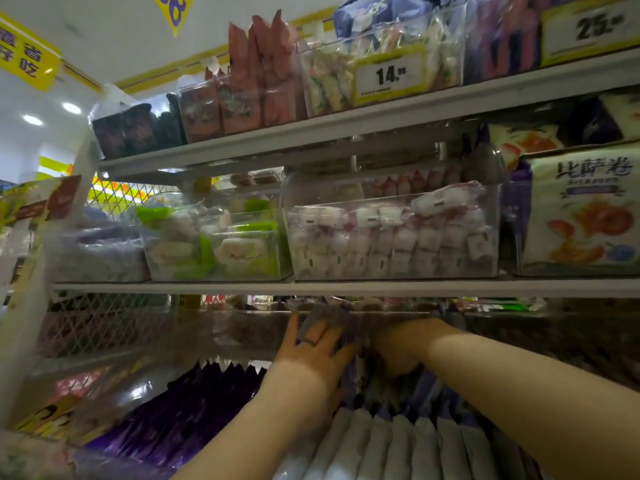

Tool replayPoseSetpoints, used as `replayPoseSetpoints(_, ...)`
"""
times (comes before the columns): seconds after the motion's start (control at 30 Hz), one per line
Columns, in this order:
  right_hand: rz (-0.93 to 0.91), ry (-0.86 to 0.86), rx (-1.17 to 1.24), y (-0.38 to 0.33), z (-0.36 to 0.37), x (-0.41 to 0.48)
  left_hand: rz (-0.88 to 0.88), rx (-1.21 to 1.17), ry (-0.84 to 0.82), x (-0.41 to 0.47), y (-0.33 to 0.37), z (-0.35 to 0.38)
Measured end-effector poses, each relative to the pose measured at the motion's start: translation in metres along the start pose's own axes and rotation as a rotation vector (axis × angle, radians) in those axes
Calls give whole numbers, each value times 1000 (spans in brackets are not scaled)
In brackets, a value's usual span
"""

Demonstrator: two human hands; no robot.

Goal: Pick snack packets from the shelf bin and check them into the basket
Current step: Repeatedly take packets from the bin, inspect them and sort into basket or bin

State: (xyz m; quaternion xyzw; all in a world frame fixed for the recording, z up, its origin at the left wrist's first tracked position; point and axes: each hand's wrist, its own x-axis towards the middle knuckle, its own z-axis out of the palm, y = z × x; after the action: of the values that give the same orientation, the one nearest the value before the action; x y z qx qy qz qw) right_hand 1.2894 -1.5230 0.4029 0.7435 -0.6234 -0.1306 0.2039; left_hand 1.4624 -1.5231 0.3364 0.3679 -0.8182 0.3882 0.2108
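Reaching into the bin (249, 332), the left hand (313, 346) is pressing splayed fingers onto purple packets (351, 375). The right hand (398, 351) is burrowing among them, grip hidden; picking is only beginning, basket unseen.

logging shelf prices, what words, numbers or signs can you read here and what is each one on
"14": white price tag with yellow frame on the clear plastic bin, top shelf; small digits after it blurred.
"25": yellow-framed tag, top right; small digits blurred.
"比萨卷": white packet with fruit pictures, middle shelf; smaller lines unreadable.
Yellow hanging sign, upper left: purple characters cut off, blurred.
Small white packets: labels too small.
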Motion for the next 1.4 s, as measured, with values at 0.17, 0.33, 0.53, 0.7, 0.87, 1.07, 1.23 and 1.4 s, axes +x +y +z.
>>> replayPoseSetpoints(0.17, 49, -57, 58, 13, -7, 23, 6, -8, -208, 30, -17, 14)
replayPoseSetpoints(0.33, 19, -47, 215, 23, 0, 39, 5, -112, -217, 33, -18, 21)
replayPoseSetpoints(0.53, 79, 64, 239, 32, 14, 48, -24, -141, -193, 34, -17, 21)
replayPoseSetpoints(0.7, 100, 189, 237, 22, 13, 46, -37, -137, -195, 32, -17, 20)
replayPoseSetpoints(0.87, 136, 246, 272, 21, 12, 41, -77, -140, -200, 31, -13, 17)
replayPoseSetpoints(1.07, 156, 183, 284, 23, 9, 36, -96, -146, -199, 28, -13, 16)
replayPoseSetpoints(1.23, 197, 258, 332, 26, 5, 36, -100, -151, -208, 27, -13, 16)
replayPoseSetpoints(1.4, 270, 335, 401, 24, 1, 37, -66, -142, -244, 27, -16, 19)
